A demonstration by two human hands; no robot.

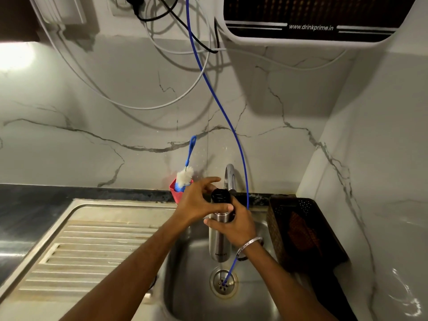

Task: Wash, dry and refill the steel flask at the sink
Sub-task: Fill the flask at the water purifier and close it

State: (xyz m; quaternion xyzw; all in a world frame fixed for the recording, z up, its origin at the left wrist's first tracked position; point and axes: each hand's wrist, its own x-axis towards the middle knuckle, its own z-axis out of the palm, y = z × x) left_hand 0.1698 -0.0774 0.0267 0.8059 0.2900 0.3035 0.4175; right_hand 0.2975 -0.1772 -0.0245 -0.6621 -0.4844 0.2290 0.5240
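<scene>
The steel flask [218,237] stands upright at centre frame, over the sink [196,295] basin. The right hand [234,224] grasps its body; the left hand [196,201] curls round the black cap [220,196] — apparently unscrewing it, though which way is unclear. Best to keep the body firm and turn only the cap. Count: one flask, one cap, one bottle brush [185,173] — upper left of the hands.

Two bare forearms reach forward from the bottom edge and meet at centre. The left hand [196,202] is raised, fingers loosely spread, thumb extended. The right hand [234,225] curls in a grip, a bangle [251,242] on its wrist.
</scene>
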